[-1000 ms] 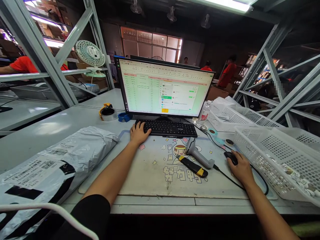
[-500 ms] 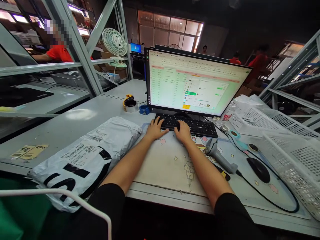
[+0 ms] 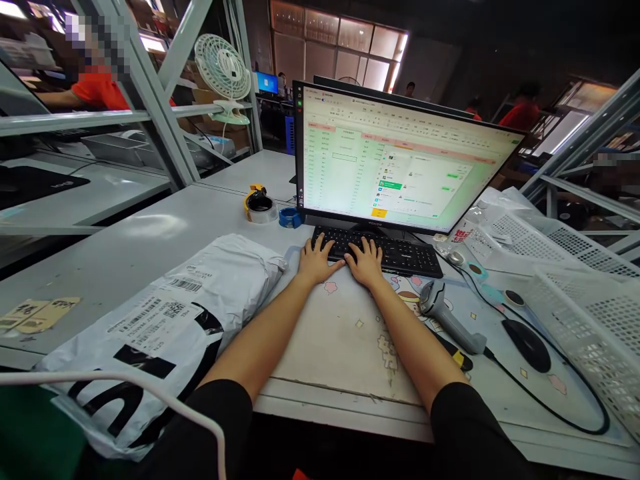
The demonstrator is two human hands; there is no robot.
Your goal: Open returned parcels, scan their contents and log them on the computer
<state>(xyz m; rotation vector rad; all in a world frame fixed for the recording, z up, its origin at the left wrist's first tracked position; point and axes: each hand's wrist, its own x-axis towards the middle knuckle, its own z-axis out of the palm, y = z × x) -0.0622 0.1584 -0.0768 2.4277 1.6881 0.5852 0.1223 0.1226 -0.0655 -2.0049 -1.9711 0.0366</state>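
Far to the left of the keyboard [image 3: 400, 253], a grey parcel bag [image 3: 165, 320] with printed labels is lying on the desk. Behind the left end of the keyboard, a roll of tape [image 3: 261, 207] is standing, and a small blue roll [image 3: 289, 218] is sitting just beside it.

The left hand [image 3: 315, 261] is resting on the left end of the keyboard. Its fingers are spread and released, lying on the keys and grasping nothing. The keyboard itself is black and is lying flat on the far edge of a desk mat [image 3: 340, 333] with cartoon drawings. The right hand [image 3: 367, 263] is resting just beside the left one, a little more toward the middle of the keyboard. Its fingers are also loose and touching the keys, not closed around anything.

Directly behind the keyboard, a monitor [image 3: 400, 167] is showing a table with a smaller window over it. In front of the right end of the keyboard, a grey scanner [image 3: 447, 320] is lying on the mat. Further right of the keyboard, a black mouse [image 3: 527, 343] is lying untouched, and a white basket [image 3: 590, 320] is standing near it.
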